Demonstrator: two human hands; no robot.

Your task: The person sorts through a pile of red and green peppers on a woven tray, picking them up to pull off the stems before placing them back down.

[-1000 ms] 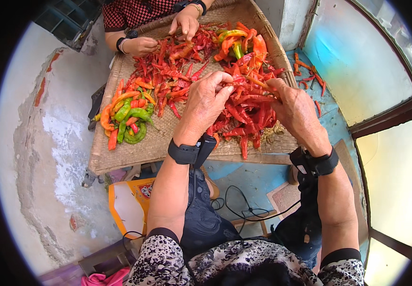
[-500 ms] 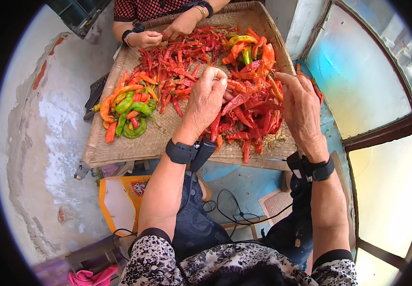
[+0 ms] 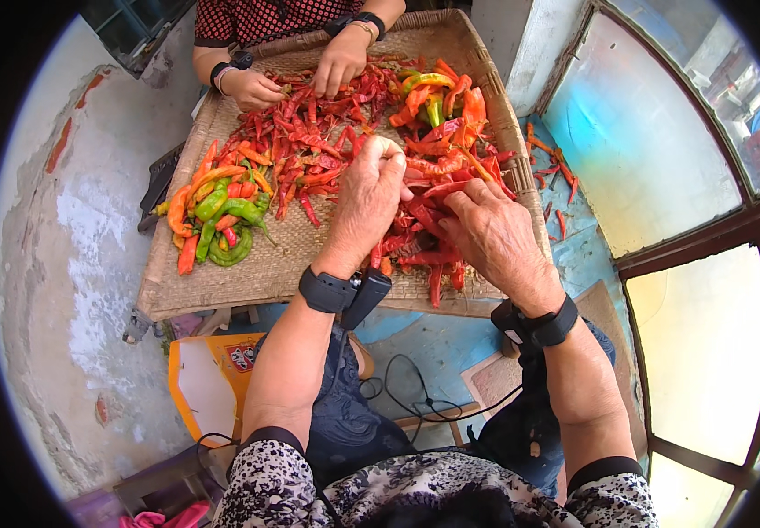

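Observation:
My left hand (image 3: 367,195) is closed in a pinch above the woven tray (image 3: 283,255), beside the nearer heap of dried red chili peppers (image 3: 433,257). What its fingertips grip is hidden behind the fingers. My right hand (image 3: 496,239) reaches over the same heap from the right. Its thumb and fingers close on a red chili pepper (image 3: 447,188), partly covered by the hand. The two hands are close together but apart.
Across the tray, another person's hands (image 3: 342,69) work at a farther red chili heap (image 3: 309,132). Green and orange peppers (image 3: 221,211) lie at left, orange ones (image 3: 468,106) at back right. Loose chilies (image 3: 560,172) lie beyond the tray's right edge, near a window (image 3: 635,132).
My right hand has moved left and down from the tray's right edge onto the chili heap. My left hand stays pinched. The other person's hand has lowered onto the far chilies, fingers spread.

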